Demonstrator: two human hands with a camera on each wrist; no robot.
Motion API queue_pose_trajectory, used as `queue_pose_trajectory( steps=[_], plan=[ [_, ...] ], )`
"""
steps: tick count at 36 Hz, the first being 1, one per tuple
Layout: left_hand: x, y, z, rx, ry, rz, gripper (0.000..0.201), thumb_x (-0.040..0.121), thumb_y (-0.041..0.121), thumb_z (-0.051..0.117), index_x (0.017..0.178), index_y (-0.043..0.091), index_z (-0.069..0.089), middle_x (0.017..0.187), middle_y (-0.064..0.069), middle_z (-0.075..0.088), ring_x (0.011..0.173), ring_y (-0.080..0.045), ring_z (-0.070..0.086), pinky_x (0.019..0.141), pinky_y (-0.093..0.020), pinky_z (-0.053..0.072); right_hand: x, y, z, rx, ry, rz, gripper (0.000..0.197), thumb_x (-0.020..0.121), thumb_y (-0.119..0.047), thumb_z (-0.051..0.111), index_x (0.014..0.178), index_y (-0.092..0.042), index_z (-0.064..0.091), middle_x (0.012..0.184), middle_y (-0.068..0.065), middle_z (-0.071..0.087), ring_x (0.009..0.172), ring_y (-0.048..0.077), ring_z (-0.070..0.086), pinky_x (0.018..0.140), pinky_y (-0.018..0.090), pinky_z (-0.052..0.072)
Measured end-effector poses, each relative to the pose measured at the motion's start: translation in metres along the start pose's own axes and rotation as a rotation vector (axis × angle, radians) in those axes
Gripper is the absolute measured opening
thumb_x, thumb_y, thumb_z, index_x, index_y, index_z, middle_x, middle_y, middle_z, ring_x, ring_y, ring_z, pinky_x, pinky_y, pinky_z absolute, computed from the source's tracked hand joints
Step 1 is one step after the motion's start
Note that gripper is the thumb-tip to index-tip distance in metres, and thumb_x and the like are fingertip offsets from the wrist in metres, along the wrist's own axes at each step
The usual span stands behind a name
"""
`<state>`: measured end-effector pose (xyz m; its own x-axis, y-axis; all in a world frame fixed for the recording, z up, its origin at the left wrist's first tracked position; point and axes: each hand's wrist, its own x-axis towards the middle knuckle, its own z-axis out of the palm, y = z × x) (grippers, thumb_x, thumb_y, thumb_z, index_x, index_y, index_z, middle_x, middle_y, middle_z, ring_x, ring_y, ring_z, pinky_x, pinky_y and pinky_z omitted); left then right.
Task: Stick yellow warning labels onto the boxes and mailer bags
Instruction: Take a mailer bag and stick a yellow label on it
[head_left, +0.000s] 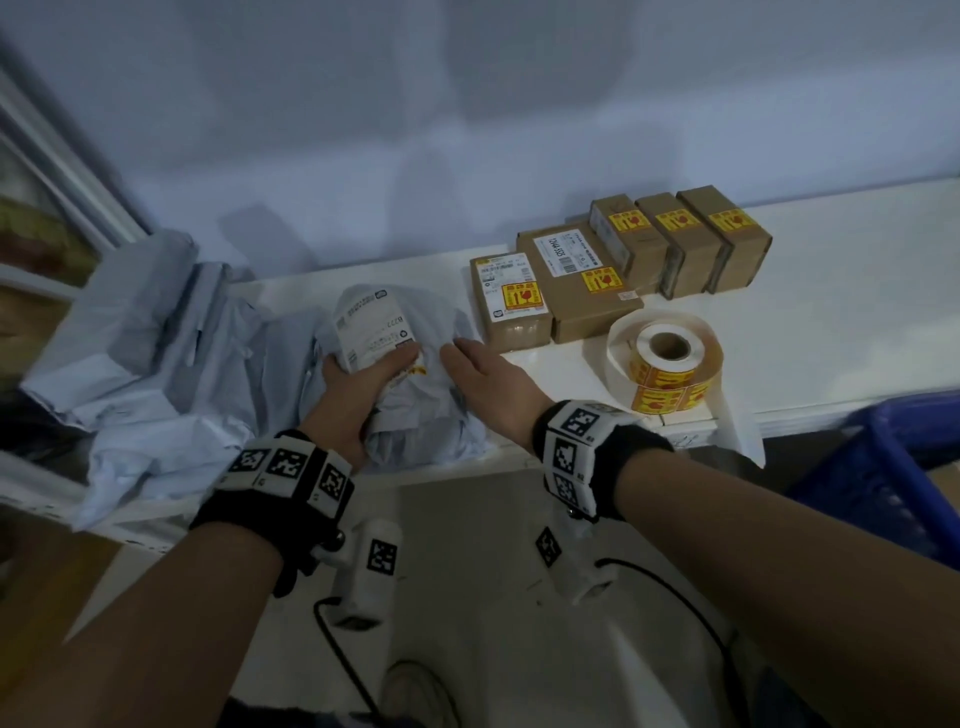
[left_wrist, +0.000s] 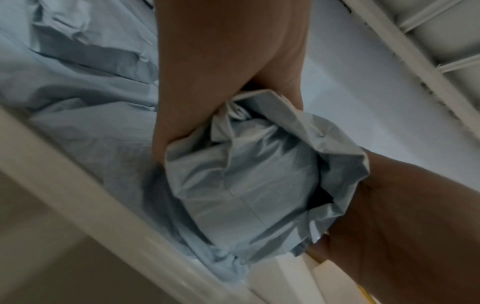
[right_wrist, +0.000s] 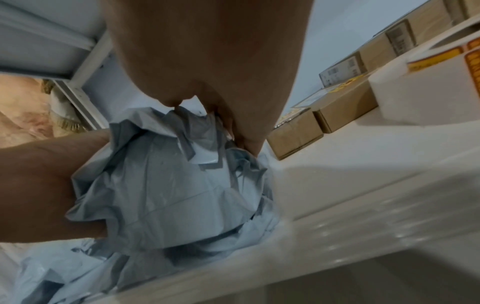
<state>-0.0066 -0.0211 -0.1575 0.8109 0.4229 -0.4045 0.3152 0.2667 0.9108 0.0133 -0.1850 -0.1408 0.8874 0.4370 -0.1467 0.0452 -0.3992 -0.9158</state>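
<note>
On the white table, my left hand grips a crumpled grey mailer bag, thumb lying over its white shipping label. A yellow warning label peeks out on the bag between my hands. My right hand rests on the bag's right side with straight fingers. In the left wrist view my left hand closes on the bag. In the right wrist view my right hand points its fingers down onto the bag. The label roll stands to the right.
Labelled cardboard boxes sit behind the roll: two flat ones and three small ones. More grey mailer bags are heaped at the left. A blue crate stands below the table's right end.
</note>
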Motion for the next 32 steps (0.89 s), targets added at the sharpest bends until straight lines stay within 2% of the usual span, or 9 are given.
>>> queue_pose_trajectory(
  steps=[3, 5, 8, 12, 17, 21, 24, 29, 32],
  plan=[
    [0.002, -0.001, -0.002, 0.037, -0.011, -0.012, 0.109, 0.061, 0.043, 0.092, 0.149, 0.017, 0.034, 0.131, -0.01, 0.062, 0.107, -0.028, 0.068, 0.073, -0.037, 0.062, 0.006, 0.006, 0.003, -0.018, -0.005, -0.001, 0.04, 0.103, -0.044, 0.034, 0.107, -0.011, 0.056, 0.111, 0.012, 0.064, 0.104, 0.029, 0.058, 0.095, 0.037, 0.04],
    [0.001, 0.002, -0.001, 0.055, -0.027, -0.024, 0.124, 0.047, 0.052, 0.094, 0.149, 0.016, 0.035, 0.129, -0.009, 0.064, 0.108, -0.027, 0.068, 0.082, -0.042, 0.061, 0.01, 0.008, 0.004, -0.021, 0.008, -0.007, 0.035, 0.103, -0.044, 0.034, 0.094, -0.016, 0.055, 0.097, 0.007, 0.062, 0.094, 0.026, 0.056, 0.09, 0.034, 0.039],
    [0.0, 0.008, 0.004, 0.046, -0.028, -0.029, 0.112, 0.054, 0.046, 0.093, 0.145, 0.017, 0.035, 0.128, -0.009, 0.063, 0.109, -0.027, 0.067, 0.092, -0.047, 0.057, 0.013, 0.009, 0.002, -0.047, 0.037, -0.016, 0.033, 0.102, -0.045, 0.034, 0.075, -0.028, 0.043, 0.075, -0.007, 0.048, 0.084, 0.021, 0.049, 0.084, 0.034, 0.036],
    [0.001, 0.01, 0.01, 0.08, -0.03, -0.016, 0.13, 0.035, 0.053, 0.091, 0.146, 0.019, 0.033, 0.13, -0.008, 0.061, 0.112, -0.027, 0.065, 0.099, -0.048, 0.053, 0.011, 0.009, -0.003, -0.059, 0.027, -0.037, 0.039, 0.104, -0.041, 0.032, 0.089, -0.011, 0.052, 0.077, 0.0, 0.05, 0.08, 0.025, 0.051, 0.083, 0.038, 0.039],
    [0.02, 0.009, 0.003, 0.201, 0.026, 0.032, 0.14, 0.023, 0.07, 0.091, 0.143, 0.016, 0.042, 0.13, -0.005, 0.062, 0.112, -0.025, 0.065, 0.099, -0.044, 0.053, 0.011, 0.008, -0.009, -0.086, 0.005, -0.023, 0.041, 0.104, -0.042, 0.033, 0.098, -0.009, 0.056, 0.074, -0.004, 0.051, 0.076, 0.021, 0.051, 0.076, 0.035, 0.04],
    [0.02, 0.018, 0.0, 0.431, 0.155, 0.147, 0.127, 0.032, 0.075, 0.078, 0.141, 0.019, 0.045, 0.136, -0.006, 0.056, 0.123, -0.029, 0.056, 0.105, -0.046, 0.047, 0.007, 0.012, -0.015, -0.132, 0.004, -0.002, 0.047, 0.103, -0.048, 0.033, 0.121, -0.011, 0.055, 0.104, 0.007, 0.064, 0.095, 0.023, 0.055, 0.098, 0.043, 0.044],
    [0.007, 0.027, 0.006, 0.485, 0.161, 0.191, 0.111, 0.039, 0.063, 0.067, 0.138, 0.016, 0.047, 0.14, -0.01, 0.053, 0.124, -0.032, 0.054, 0.105, -0.046, 0.047, 0.002, 0.015, -0.022, -0.193, 0.007, 0.059, 0.056, 0.102, -0.051, 0.032, 0.144, -0.016, 0.043, 0.142, 0.01, 0.052, 0.129, 0.028, 0.049, 0.11, 0.037, 0.032],
    [0.023, 0.025, 0.009, 0.483, 0.18, 0.222, 0.096, 0.045, 0.051, 0.068, 0.136, 0.023, 0.052, 0.131, -0.009, 0.06, 0.114, -0.032, 0.061, 0.098, -0.046, 0.053, -0.009, 0.018, -0.039, -0.252, 0.054, 0.077, 0.049, 0.103, -0.044, 0.035, 0.141, -0.015, 0.048, 0.14, 0.011, 0.055, 0.129, 0.03, 0.05, 0.108, 0.035, 0.034],
    [-0.001, 0.038, 0.032, 0.515, 0.171, 0.314, 0.081, 0.066, 0.042, 0.068, 0.142, 0.02, 0.05, 0.137, -0.01, 0.055, 0.116, -0.03, 0.059, 0.097, -0.042, 0.054, -0.014, 0.018, -0.054, -0.273, 0.098, 0.106, 0.047, 0.104, -0.04, 0.039, 0.141, -0.013, 0.046, 0.141, 0.01, 0.054, 0.128, 0.029, 0.05, 0.103, 0.031, 0.034]
  ],
)
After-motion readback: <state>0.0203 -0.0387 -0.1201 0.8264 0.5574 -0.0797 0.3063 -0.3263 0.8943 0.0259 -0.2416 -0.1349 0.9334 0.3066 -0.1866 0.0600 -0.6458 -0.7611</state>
